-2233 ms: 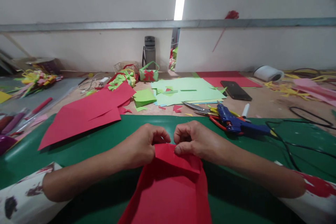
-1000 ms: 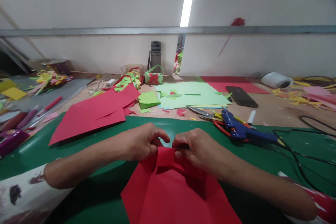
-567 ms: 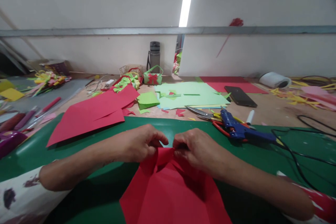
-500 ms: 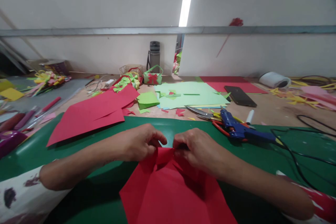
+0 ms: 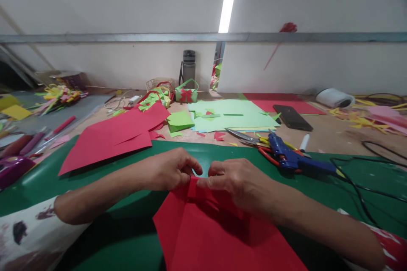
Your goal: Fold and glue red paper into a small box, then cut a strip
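Observation:
A creased sheet of red paper point(image 5: 219, 237) lies before me on the green mat point(image 5: 127, 237), its far edge folded. At the left end of that edge, my left hand point(image 5: 179, 171) pinches the paper between thumb and fingers. My right hand point(image 5: 235, 180) grips the same edge a little to the right, its thumb lying on the fold and its fingers behind, partly hidden. Both hands are closed and almost meet at the top of the sheet.
Beyond my right hand lie a blue glue gun point(image 5: 295, 161) with a black cord and scissors point(image 5: 244, 135). Red sheets point(image 5: 111, 139) are at the left, pale green sheets point(image 5: 222, 123) and a phone point(image 5: 292, 117) behind. A bottle point(image 5: 189, 67) stands near a small green paper basket point(image 5: 186, 94).
My right thumb has moved left along the fold and now presses on top of it. The red sheet has shifted slightly to the right. My left hand stays nearly in place.

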A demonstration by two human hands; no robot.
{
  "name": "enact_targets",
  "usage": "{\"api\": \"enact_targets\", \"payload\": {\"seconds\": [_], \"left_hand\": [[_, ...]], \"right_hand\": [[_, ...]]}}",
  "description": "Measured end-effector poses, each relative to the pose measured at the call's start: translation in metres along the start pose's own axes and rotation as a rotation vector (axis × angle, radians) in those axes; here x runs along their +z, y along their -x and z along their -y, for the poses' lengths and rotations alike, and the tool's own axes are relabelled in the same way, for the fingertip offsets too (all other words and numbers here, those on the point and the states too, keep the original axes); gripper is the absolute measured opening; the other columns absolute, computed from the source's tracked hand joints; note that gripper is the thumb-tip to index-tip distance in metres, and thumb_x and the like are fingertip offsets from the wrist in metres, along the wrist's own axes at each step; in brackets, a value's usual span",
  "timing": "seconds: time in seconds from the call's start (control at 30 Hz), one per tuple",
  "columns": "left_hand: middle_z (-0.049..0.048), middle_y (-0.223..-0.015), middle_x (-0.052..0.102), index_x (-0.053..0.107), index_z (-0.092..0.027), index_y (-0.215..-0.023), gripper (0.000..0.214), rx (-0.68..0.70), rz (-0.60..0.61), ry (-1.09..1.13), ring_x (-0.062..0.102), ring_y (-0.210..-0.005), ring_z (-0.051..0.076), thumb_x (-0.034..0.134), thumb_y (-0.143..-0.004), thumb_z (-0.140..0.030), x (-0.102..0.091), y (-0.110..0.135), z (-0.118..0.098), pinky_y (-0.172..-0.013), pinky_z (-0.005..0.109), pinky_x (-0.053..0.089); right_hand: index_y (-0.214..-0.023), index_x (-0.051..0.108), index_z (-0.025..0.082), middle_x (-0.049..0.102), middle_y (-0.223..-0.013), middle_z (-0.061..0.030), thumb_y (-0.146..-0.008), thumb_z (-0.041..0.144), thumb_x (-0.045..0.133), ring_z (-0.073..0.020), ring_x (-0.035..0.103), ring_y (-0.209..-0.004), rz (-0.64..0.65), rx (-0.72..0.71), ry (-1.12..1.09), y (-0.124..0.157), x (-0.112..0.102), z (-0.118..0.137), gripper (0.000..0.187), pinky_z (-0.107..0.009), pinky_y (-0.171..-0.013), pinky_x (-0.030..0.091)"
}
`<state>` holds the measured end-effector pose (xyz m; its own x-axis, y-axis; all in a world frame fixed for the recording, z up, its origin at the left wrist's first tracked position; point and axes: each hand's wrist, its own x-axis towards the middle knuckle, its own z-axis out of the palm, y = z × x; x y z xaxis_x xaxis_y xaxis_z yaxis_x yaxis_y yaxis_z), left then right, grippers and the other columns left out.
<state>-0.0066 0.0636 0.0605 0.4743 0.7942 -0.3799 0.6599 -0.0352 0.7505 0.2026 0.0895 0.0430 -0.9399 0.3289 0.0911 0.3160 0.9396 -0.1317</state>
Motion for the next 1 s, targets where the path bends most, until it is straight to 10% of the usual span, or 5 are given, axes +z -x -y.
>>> {"api": "enact_targets", "payload": {"seconds": [1.0], "left_hand": [[-0.0010, -0.067, 0.056, 0.068, -0.015, -0.111, 0.040, 0.048, 0.029, -0.105, 0.041, -0.058, 0.012, 0.046, -0.078, -0.022, 0.001, -0.003, 0.002, -0.053, 0.019, 0.033]], "right_hand": [[-0.078, 0.064, 0.017, 0.060, -0.076, -0.0006, -0.071, -0.001, 0.051, -0.0102, 0.048, -0.064, 0.222, 0.079, -0.048, -0.006, -0.013, 0.015, 0.024, -0.024, -0.053, 0.024]]}}
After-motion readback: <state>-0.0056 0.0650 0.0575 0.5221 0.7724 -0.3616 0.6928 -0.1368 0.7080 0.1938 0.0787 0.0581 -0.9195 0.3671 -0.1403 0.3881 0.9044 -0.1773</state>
